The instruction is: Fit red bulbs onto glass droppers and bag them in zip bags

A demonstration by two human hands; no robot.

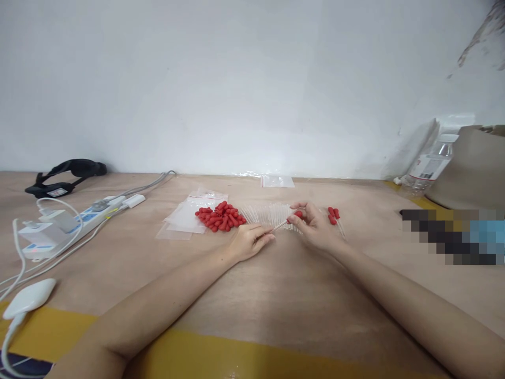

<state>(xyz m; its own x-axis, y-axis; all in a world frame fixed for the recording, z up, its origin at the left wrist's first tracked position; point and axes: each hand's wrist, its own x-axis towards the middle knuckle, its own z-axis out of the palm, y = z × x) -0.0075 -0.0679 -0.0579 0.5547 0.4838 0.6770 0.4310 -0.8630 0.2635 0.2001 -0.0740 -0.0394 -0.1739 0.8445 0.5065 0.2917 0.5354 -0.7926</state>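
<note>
My left hand point(250, 245) pinches the lower end of a thin clear dropper tube point(280, 226). At the tube's upper end, my right hand point(317, 229) is closed on a red rubber bulb point(299, 214); how far the tube sits inside it is hidden by the fingers. Just beyond my left hand lies a heap of red rubber bulbs point(221, 217). A row of loose clear tubes point(268, 213) is spread behind both hands, partly covered by them. To the right of my right hand lie a few red-bulbed droppers point(333, 215) with thin tubes.
Clear zip bags point(179, 217) lie left of the heap, and another bag point(278, 181) rests by the wall. At left are a power strip point(94, 213) with cables, a black strap point(69, 173) and a white device point(29, 298). A bottle point(430, 166) leans at right.
</note>
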